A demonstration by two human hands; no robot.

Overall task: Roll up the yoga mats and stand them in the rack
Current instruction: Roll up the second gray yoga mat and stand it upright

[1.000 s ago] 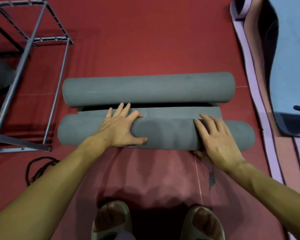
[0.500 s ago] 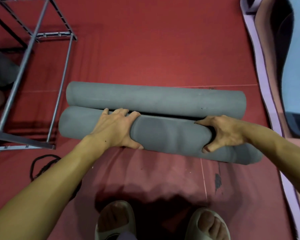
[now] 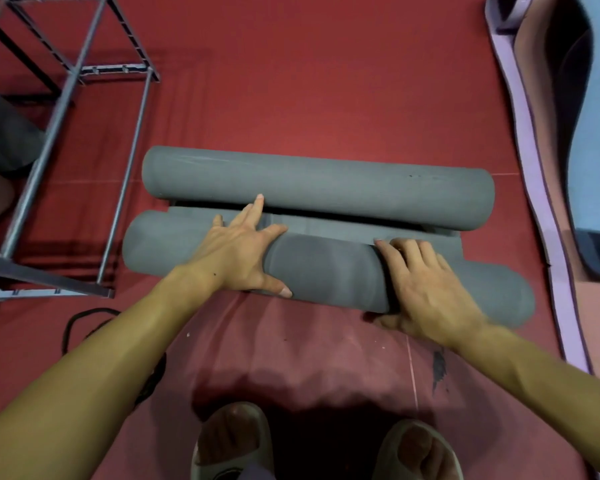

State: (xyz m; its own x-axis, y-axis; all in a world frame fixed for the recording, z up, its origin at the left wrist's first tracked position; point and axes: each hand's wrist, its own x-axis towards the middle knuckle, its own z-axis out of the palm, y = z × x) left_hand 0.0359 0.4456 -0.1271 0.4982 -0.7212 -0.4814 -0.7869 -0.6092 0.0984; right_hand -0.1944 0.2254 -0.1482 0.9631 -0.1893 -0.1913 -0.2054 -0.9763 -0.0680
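Grey mat under left hand, right hand.

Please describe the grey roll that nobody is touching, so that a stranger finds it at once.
Start at the metal rack on the red floor. Right of it lie two grey rolls. It is the far roll, bare, while both hands press the near roll.

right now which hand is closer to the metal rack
Left. The left hand presses the near grey roll toward its rack-side end; the right hand rests toward the roll's far end, away from the metal rack.
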